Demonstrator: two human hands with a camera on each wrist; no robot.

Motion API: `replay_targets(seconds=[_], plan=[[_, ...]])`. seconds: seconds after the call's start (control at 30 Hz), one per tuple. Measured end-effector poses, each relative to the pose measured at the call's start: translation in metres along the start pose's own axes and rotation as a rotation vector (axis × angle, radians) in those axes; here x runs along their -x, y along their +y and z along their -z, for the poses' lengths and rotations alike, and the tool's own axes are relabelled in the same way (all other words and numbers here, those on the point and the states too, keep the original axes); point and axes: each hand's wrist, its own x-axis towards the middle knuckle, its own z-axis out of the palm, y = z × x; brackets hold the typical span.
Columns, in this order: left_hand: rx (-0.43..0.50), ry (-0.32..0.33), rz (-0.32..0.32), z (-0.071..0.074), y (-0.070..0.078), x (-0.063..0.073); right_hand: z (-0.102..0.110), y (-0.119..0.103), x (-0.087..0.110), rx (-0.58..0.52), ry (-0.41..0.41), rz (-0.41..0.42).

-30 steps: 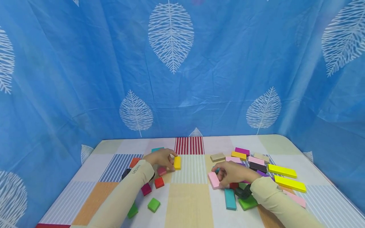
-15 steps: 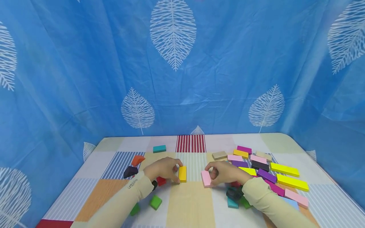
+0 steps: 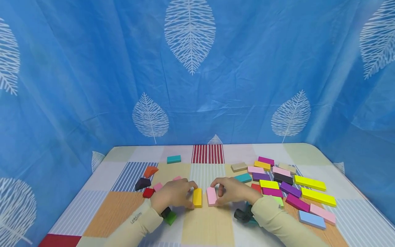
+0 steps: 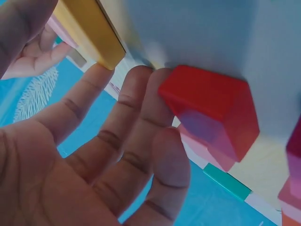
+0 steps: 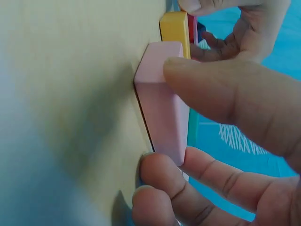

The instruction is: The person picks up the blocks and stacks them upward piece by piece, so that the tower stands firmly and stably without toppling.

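In the head view my left hand (image 3: pixel 177 194) pinches a yellow block (image 3: pixel 197 198) lengthwise, thumb at the near end and index finger at the far end. The left wrist view shows the index fingertip against one end of that yellow block (image 4: pixel 91 30), while the other fingers are beside a red block (image 4: pixel 207 106). Just to the right, my right hand (image 3: pixel 232 192) pinches a pink block (image 3: pixel 211 196) the same way, thumb and index finger at its ends. A narrow gap separates the two blocks, which lie nearly parallel on the tablecloth.
Many coloured blocks lie at the right, among them a long yellow block (image 3: pixel 318 197) and a light blue block (image 3: pixel 311 220). At the left are a black block (image 3: pixel 143 184), an orange piece (image 3: pixel 151 171) and a green block (image 3: pixel 170 218). A teal block (image 3: pixel 174 159) lies farther back.
Both hands have come together: the left brought the yellow block right and nearer, the right brought the pink block left. The pink block has turned nearly parallel to the yellow one.
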Motion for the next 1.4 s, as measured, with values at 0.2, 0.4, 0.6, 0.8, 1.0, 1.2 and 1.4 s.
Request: replay_targets(seconds=[0.2,0.4,0.6,0.8,1.0,1.2,1.4], plan=[[0.016,0.021,-0.023,-0.002,-0.003,0.002,-0.009,-0.004,-0.003,-0.029,-0.006,0.008],[0.027,0.021,-0.027,-0.003,-0.006,0.002,-0.016,0.001,-0.007,-0.004,0.019,0.053],[0.033,0.012,-0.022,-0.002,-0.005,0.003,-0.017,-0.008,-0.003,-0.03,0.041,0.019],[0.031,0.009,-0.021,-0.001,-0.005,0.001,-0.018,-0.009,-0.003,-0.029,0.039,-0.003],[0.065,-0.026,-0.023,0.0,-0.006,-0.001,-0.012,-0.005,-0.001,-0.063,-0.003,0.003],[0.199,-0.073,-0.026,0.013,-0.013,-0.004,0.01,0.001,0.007,-0.127,-0.024,0.039],[0.323,-0.01,-0.072,0.033,-0.032,-0.012,0.039,0.02,0.014,-0.091,0.079,0.108]])
